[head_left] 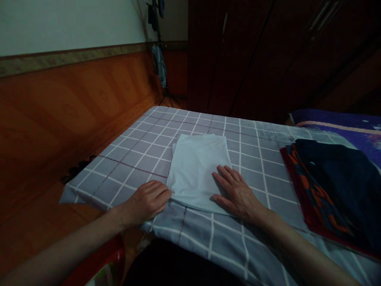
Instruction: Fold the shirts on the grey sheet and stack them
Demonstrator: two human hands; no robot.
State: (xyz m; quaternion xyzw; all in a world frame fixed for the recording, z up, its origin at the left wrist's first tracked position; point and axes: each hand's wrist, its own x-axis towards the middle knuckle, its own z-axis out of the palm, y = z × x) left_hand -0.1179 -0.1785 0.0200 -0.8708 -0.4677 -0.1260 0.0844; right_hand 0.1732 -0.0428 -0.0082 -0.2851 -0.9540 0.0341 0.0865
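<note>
Folded white fabric garment (pixel 196 171), a rough rectangle, lying flat near the middle of a grey bed sheet with a white and plum check (pixel 131 155), between both hands. Near edge slightly rounded, a thin fold visible along it.

Left hand (pixel 145 202) at the garment's left edge, back of the hand up, fingers (pixel 160 190) curled and close together, tips against the white fabric; clamped or only touching, impossible to tell from this view. Right hand (pixel 238 192) palm down over the garment's right edge, fingers (pixel 223 174) spread apart and flat on the fabric, clamped on nothing.

Further right on the sheet, well apart from the garment: a folded dark navy garment (pixel 333 178) on top of a folded red cloth with an orange pattern (pixel 309 202). Past that stack, a purple blanket with a pink stripe (pixel 336 121).

Along the bed's left side, orange-brown wooden wall panelling (pixel 74 107). In the far corner, a thin black clothes stand (pixel 160 51) with a pale blue garment (pixel 159 65) hanging from it. Straight ahead, a dark brown wooden wardrobe (pixel 238 55) with long metal handles. Below the left forearm, part of a red plastic object (pixel 104 258), too cut off to identify.
</note>
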